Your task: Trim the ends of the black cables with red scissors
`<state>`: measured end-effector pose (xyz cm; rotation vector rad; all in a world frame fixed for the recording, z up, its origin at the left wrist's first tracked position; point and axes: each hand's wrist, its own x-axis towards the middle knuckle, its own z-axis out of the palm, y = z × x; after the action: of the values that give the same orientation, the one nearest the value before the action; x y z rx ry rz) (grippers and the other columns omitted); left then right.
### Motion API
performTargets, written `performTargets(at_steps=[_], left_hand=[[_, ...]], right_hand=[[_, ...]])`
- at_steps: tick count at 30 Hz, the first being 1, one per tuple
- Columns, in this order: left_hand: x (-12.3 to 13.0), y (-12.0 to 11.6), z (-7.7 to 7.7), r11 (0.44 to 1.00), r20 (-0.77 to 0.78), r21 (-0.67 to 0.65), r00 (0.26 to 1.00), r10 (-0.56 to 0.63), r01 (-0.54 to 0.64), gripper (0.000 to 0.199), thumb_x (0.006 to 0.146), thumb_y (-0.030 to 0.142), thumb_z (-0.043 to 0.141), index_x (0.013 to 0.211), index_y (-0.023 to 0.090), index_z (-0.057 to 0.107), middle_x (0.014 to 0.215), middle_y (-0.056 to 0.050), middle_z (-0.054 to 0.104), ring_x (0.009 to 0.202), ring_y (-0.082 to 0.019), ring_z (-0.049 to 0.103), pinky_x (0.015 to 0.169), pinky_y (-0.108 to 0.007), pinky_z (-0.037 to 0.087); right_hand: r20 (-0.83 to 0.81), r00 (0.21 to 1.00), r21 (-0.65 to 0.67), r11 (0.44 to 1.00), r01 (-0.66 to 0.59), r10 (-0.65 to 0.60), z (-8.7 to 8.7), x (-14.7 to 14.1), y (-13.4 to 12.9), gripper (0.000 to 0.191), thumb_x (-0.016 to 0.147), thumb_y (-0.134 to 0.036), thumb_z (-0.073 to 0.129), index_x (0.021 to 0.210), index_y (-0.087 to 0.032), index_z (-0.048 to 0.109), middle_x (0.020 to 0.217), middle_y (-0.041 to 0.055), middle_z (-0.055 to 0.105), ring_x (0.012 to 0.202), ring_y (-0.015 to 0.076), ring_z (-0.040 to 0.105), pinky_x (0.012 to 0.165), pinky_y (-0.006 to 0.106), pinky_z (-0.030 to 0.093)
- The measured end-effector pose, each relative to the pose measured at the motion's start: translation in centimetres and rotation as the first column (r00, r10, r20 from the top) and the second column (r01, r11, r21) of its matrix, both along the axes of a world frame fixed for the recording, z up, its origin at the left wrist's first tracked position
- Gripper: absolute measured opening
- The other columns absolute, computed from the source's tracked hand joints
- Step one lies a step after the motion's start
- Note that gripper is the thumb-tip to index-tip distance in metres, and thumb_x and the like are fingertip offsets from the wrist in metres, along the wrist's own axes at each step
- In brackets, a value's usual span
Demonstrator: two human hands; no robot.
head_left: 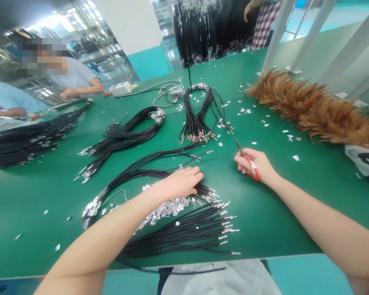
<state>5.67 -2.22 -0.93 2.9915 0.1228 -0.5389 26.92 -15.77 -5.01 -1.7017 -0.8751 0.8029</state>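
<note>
Green tabletop (279,229) spreads across the frame, with black cables (209,32) hanging at top centre and two people seated at upper left. My left hand (184,180) lies, fingers bent, over a curved wire bundle (147,173) just below the middle of the frame; I cannot tell whether it grips any strands. My right hand (261,162), right of centre, is closed around red-handled scissors (251,163), their tip pointing toward the upper left. Silver scraps (162,211) are heaped below my left hand, beside fanned-out wires (184,231) at lower centre. Two looped bundles (129,139) lie farther up, and a brown feather duster (310,106) at upper right.
</note>
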Motion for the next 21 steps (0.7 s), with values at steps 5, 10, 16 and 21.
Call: performTargets(at_steps=[5, 10, 16, 21], left_hand=[[0.4, -1.1, -0.2, 0.996, -0.084, 0.053, 0.995, -0.060, 0.065, 0.020, 0.073, 0.023, 0.053, 0.090, 0.016, 0.051, 0.079, -0.008, 0.058, 0.075, -0.023, 0.054, 0.065, -0.033, 0.040], [-0.7, -1.2, -0.8, 0.993, 0.038, 0.054, 0.993, -0.111, 0.109, 0.007, 0.074, 0.021, 0.047, 0.079, 0.017, 0.051, 0.087, -0.010, 0.055, 0.085, -0.023, 0.049, 0.070, -0.032, 0.039], [-0.9, 0.6, 0.6, 0.891, 0.133, -0.394, 0.946, 0.297, -0.225, 0.011, 0.081, 0.030, 0.040, 0.084, 0.021, 0.044, 0.066, 0.002, 0.048, 0.058, -0.013, 0.042, 0.055, -0.026, 0.033], [-2.3, 2.9, 2.5, 0.450, 0.148, -0.884, 0.838, 0.525, -0.126, 0.032, 0.063, 0.038, 0.064, 0.084, 0.018, 0.049, 0.072, 0.002, 0.046, 0.060, -0.010, 0.039, 0.056, -0.024, 0.031]], right_hand=[[0.000, 1.000, -0.001, 1.000, 0.003, -0.003, 0.0, 0.1, -0.1, 0.021, 0.070, -0.038, 0.058, 0.067, -0.018, 0.053, 0.046, -0.0027, 0.055, 0.035, 0.0070, 0.048, 0.033, 0.015, 0.036], [-0.008, 1.000, -0.002, 1.000, 0.009, -0.009, 0.2, -0.1, -0.2, 0.019, 0.070, -0.036, 0.058, 0.068, -0.018, 0.052, 0.047, -0.0031, 0.054, 0.036, 0.0068, 0.048, 0.032, 0.015, 0.035], [-0.048, 0.999, -0.001, 1.000, 0.025, -0.025, 0.2, 0.0, -0.3, 0.024, 0.070, -0.040, 0.060, 0.071, -0.018, 0.052, 0.049, -0.0031, 0.055, 0.037, 0.0068, 0.048, 0.033, 0.015, 0.036], [-0.083, 0.995, -0.006, 0.999, 0.053, -0.053, 0.4, 0.3, -0.3, 0.028, 0.070, -0.044, 0.061, 0.068, -0.018, 0.050, 0.047, -0.0036, 0.053, 0.035, 0.0075, 0.045, 0.031, 0.017, 0.034]])
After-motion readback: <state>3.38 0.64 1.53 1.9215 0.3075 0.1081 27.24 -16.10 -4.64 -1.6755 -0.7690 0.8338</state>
